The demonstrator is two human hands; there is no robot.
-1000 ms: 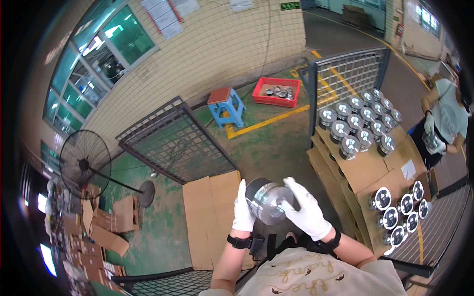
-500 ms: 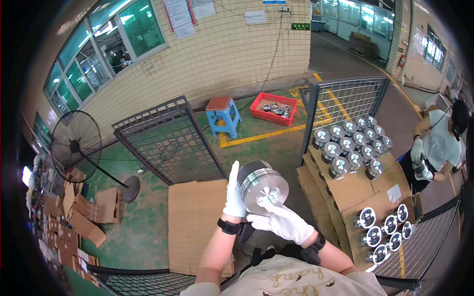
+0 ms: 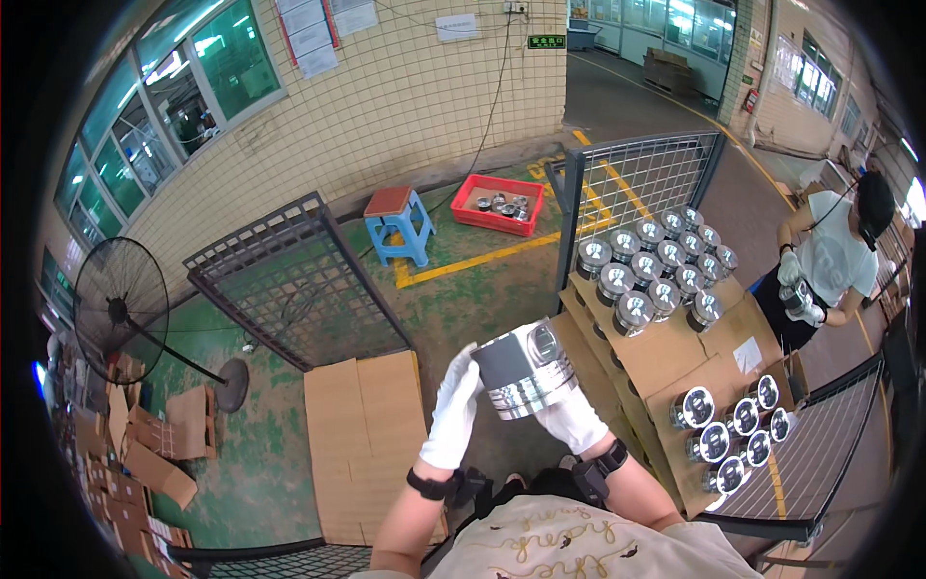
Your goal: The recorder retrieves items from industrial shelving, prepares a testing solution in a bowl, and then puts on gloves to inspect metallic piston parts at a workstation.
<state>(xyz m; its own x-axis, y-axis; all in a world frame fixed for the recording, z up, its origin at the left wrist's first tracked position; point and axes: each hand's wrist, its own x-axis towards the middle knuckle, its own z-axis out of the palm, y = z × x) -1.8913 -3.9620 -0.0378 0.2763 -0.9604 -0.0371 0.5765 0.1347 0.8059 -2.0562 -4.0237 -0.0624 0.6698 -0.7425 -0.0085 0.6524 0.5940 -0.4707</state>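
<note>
Between my two white-gloved hands is a large metal piston [image 3: 526, 370], tilted, its dark skirt patch up and its shiny ring grooves toward me. My left hand [image 3: 451, 409] grips its left side, fingertips on the upper left edge. Beneath the lower right side, my right hand [image 3: 573, 419] supports it; the fingers are partly hidden behind the metal. To the right, several pistons [image 3: 634, 312] stand in rows on a cardboard-covered stack [image 3: 666, 372]. Nearer me on the same cardboard, more pistons [image 3: 712, 442] show their open undersides or rims.
Flat cardboard [image 3: 362, 444] lies on my left beside a mesh panel [image 3: 299, 280]. A pedestal fan [image 3: 118, 309] stands farther left. Ahead are a blue stool [image 3: 399, 232] and a red crate [image 3: 497, 224] holding pistons. At right a co-worker [image 3: 834, 241] holds a piston; mesh fencing [image 3: 810, 444] edges the stack.
The piston has been turned in my hands: its flat round face pointed toward me before, and its side with the dark patch shows now. The whole view has shifted slightly.
</note>
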